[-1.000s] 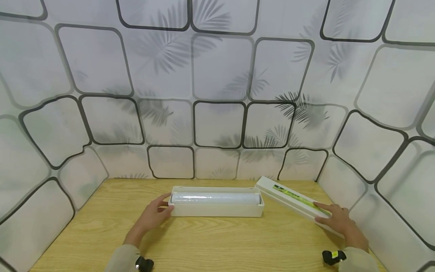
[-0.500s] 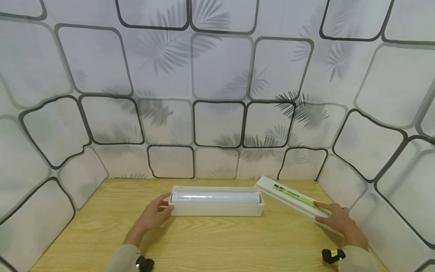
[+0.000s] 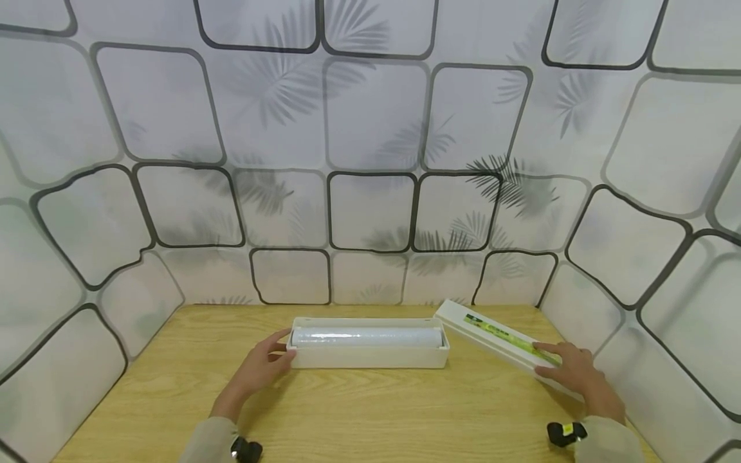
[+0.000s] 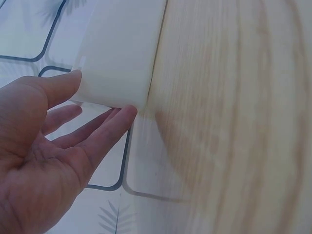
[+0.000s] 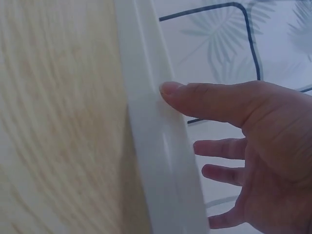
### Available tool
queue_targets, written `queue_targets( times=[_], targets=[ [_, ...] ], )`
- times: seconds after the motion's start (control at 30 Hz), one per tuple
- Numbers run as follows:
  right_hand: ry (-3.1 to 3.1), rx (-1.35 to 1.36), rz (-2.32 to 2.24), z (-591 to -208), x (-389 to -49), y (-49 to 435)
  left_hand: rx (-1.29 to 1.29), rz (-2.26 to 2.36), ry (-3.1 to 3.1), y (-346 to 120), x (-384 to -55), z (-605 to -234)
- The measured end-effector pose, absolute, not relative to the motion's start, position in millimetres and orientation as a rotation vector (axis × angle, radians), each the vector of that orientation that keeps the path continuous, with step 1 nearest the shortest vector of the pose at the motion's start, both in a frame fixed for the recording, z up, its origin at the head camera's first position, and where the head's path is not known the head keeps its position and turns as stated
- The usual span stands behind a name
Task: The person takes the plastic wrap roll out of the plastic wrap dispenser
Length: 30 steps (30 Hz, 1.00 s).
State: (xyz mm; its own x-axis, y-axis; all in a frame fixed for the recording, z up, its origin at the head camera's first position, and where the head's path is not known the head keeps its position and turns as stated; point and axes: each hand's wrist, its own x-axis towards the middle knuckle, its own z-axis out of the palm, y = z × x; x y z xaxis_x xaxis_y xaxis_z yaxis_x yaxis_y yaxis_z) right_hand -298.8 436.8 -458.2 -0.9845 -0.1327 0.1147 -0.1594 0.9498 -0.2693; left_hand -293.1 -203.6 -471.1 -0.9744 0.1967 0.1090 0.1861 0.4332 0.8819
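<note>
A long white box (image 3: 370, 360) lies lengthwise at the middle of the table, its top uncovered. Inside it is a shiny roll of clear film (image 3: 367, 337). My left hand (image 3: 263, 366) is at the box's left end, thumb on the front corner and fairly straight fingers against the end. To the right, the white lid (image 3: 463, 325) with a green label (image 3: 503, 334) slants toward me, its far end close to the box's right rear corner. My right hand (image 3: 573, 373) holds its near end, thumb on the side (image 5: 168, 141) and fingers across the top.
The wood-patterned table (image 3: 370, 418) reaches back to a wall (image 3: 370, 212) printed with rounded squares and leaves. More patterned wall stands close on the left and on the right, beside my right hand. Small black devices (image 3: 246, 449) sit at both wrists.
</note>
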Motion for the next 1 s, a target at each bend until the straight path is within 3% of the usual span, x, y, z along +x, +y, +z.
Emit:
queue_targets(
  times=[0.5, 1.0],
  targets=[
    [-2.910, 0.160, 0.433, -415.3, -295.5, 388.3, 0.317, 1.628, 2.668, -205.1, -291.6, -468.8],
    [-2.790, 0.524, 0.468, -402.3, -293.8, 344.2, 0.387, 1.643, 2.633, -205.4, -289.0, -468.0]
  ],
)
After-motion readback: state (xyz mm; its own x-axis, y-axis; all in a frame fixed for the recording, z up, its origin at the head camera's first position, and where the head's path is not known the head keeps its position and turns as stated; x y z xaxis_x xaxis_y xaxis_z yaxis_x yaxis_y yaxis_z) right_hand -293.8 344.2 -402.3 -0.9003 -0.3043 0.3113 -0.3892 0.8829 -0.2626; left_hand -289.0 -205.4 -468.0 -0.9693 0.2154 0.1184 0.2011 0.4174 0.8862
